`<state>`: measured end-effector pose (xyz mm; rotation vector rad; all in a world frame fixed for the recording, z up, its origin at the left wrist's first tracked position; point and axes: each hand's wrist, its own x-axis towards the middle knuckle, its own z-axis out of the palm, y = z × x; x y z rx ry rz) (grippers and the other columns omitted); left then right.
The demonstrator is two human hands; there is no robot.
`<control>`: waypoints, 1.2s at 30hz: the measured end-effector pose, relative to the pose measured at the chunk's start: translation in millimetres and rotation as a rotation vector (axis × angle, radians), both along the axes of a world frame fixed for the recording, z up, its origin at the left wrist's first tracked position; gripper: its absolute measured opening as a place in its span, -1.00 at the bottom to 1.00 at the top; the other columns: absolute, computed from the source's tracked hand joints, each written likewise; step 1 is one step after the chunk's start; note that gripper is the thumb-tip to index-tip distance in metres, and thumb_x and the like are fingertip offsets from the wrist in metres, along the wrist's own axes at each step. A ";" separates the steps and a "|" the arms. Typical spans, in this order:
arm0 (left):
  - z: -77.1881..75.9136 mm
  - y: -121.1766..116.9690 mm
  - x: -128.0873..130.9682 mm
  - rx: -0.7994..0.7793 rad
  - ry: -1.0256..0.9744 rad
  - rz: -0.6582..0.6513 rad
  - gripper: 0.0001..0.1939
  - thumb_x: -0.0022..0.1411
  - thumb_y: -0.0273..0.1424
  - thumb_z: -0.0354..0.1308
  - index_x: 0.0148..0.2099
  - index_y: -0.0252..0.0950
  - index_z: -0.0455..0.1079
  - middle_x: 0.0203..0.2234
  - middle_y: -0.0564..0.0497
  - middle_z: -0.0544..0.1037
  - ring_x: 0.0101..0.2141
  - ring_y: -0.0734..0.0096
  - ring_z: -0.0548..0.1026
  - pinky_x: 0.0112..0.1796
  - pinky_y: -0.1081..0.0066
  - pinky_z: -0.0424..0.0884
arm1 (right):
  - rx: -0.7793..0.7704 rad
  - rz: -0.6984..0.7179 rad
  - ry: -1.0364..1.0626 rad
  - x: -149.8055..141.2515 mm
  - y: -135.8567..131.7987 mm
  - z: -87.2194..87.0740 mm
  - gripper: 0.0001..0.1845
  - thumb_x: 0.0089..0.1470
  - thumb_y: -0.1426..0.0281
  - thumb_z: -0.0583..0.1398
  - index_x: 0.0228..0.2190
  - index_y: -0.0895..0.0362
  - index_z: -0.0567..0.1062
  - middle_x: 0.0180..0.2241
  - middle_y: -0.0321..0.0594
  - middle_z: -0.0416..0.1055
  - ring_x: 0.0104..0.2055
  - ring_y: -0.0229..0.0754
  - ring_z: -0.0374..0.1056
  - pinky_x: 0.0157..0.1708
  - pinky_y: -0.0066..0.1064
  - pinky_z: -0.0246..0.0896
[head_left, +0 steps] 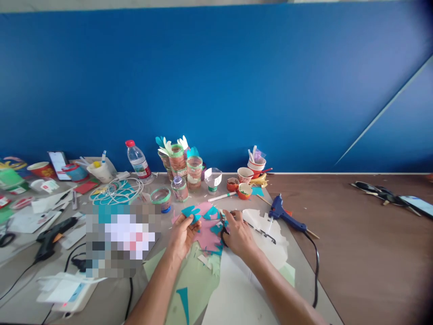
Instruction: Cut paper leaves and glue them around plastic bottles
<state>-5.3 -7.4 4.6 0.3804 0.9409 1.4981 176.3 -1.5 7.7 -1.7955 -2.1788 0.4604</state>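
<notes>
In my left hand [185,234] is a blue paper cutout [191,212] with rounded, petal-like lobes, pinched between thumb and fingers. Just to its right, my right hand [239,231] has its fingers curled over a pair of scissors [223,235]. The black handle shows beside the thumb, while the hand covers part of the rest. Beneath and between both hands lie pink paper [207,238] and several blue scraps. Pale green paper [192,271] and a large white sheet [233,289] spread out nearer to me.
A blue glue gun [286,215] with a cord stands right of my right hand. Behind are wrapped jars [178,158] with paper petals, a water bottle [138,160] and paper cups [245,175]. A black glue gun [54,237] and a power strip [72,295] lie left.
</notes>
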 end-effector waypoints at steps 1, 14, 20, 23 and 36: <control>0.5 -0.3 0.8 -0.007 -0.009 0.001 -0.77 -0.13 -0.50 0.34 -0.39 -0.32 0.35 -0.59 0.08 0.53 -0.55 0.48 0.51 -0.44 0.47 0.46 | 0.000 0.013 0.007 -0.7 -0.3 -0.3 -0.34 -0.07 0.48 0.12 0.13 0.07 0.25 0.04 0.01 0.18 -0.06 -0.02 0.32 -0.09 -0.30 0.12; -4.0 1.6 3.1 -0.023 -0.008 0.071 -0.68 -0.23 -0.40 0.43 -0.52 -0.31 0.31 -0.67 0.15 0.43 -0.60 0.54 0.42 -0.51 0.50 0.38 | -0.005 0.037 0.079 -1.4 2.2 -8.5 -0.27 -0.19 0.49 0.15 0.11 0.12 0.27 0.03 0.02 0.18 0.04 0.03 0.25 -0.03 -0.28 0.10; 3.4 -2.0 5.4 0.028 0.045 0.043 -0.65 -0.29 -0.36 0.45 -0.50 -0.32 0.33 -0.69 0.16 0.40 -0.62 0.58 0.36 -0.54 0.54 0.33 | 0.055 0.069 0.128 -3.3 0.3 -3.6 -0.25 -0.16 0.55 0.10 0.15 0.16 0.21 -0.07 -0.02 0.26 -0.09 -0.06 0.32 -0.11 -0.35 0.18; 4.3 -3.7 6.1 0.048 0.099 0.020 -0.67 -0.25 -0.34 0.44 -0.49 -0.32 0.35 -0.67 0.14 0.44 -0.60 0.56 0.40 -0.51 0.54 0.34 | 0.002 0.152 0.056 -3.0 1.2 -0.7 -0.36 -0.14 0.52 0.09 0.06 0.11 0.35 -0.12 -0.06 0.30 -0.14 -0.08 0.34 -0.11 -0.35 0.17; 3.0 -3.3 10.0 0.030 0.137 -0.002 -0.64 -0.33 -0.34 0.47 -0.49 -0.33 0.38 -0.62 0.10 0.51 -0.56 0.47 0.48 -0.41 0.45 0.42 | -0.031 0.199 0.150 1.8 5.0 -1.4 -0.28 -0.22 0.49 0.15 0.08 0.11 0.37 -0.05 -0.05 0.29 0.02 -0.05 0.28 0.02 -0.32 0.11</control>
